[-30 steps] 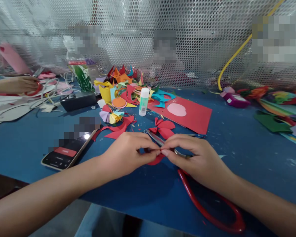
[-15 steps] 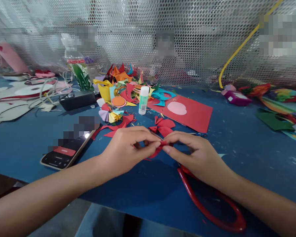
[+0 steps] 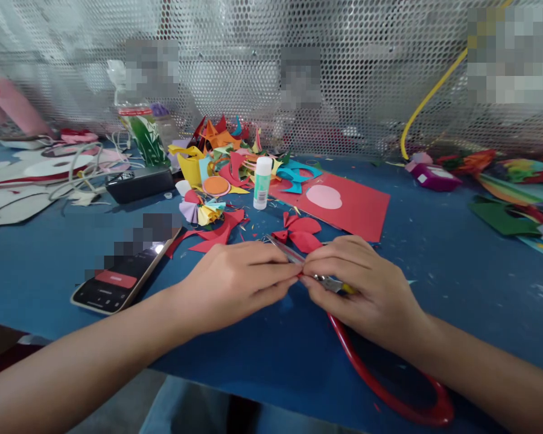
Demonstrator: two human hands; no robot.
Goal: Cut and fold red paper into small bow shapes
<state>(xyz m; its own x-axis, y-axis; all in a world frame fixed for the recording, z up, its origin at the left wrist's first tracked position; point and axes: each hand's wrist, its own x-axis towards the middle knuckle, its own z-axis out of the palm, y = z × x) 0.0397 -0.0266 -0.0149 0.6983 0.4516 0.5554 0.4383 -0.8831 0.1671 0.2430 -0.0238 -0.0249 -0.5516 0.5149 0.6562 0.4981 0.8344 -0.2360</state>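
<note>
hands: left hand [image 3: 235,280] and right hand [image 3: 359,286] meet fingertip to fingertip at the near middle of the blue table [image 3: 457,265], low over its surface

what they've got: a tiny scrap of red paper [image 3: 300,276], just a sliver of it peeking out between the tips

left grip: thumb and fingers pressed together, pinching the left side of the scrap

right grip: same deal from the right, fingers curled in and nipping the scrap

scissors: a pair of metal scissors with big red loop handles [image 3: 389,392] lies flat under the right hand, blades [image 3: 286,250] poking out toward the far left past the fingertips, handles trailing to the near right. can't tell if the right hand actually touches them

just beyond the hands: a folded red paper bow shape [image 3: 301,232], and further back a red card sheet with a pink oval on it [image 3: 348,208]

glue: a white glue stick with a green label [image 3: 262,183] standing upright, far side of the bow

paper mess: a heap of colourful paper offcuts [image 3: 226,157] behind the glue stick, plus a little fan-folded purple and yellow paper piece [image 3: 201,211] to its near left

left side: a smartphone with a lit screen [image 3: 122,274] lying flat near the left forearm, a black rectangular box [image 3: 138,182] further back

backdrop: perforated metal mesh screen [image 3: 366,72] along the far edge
</note>
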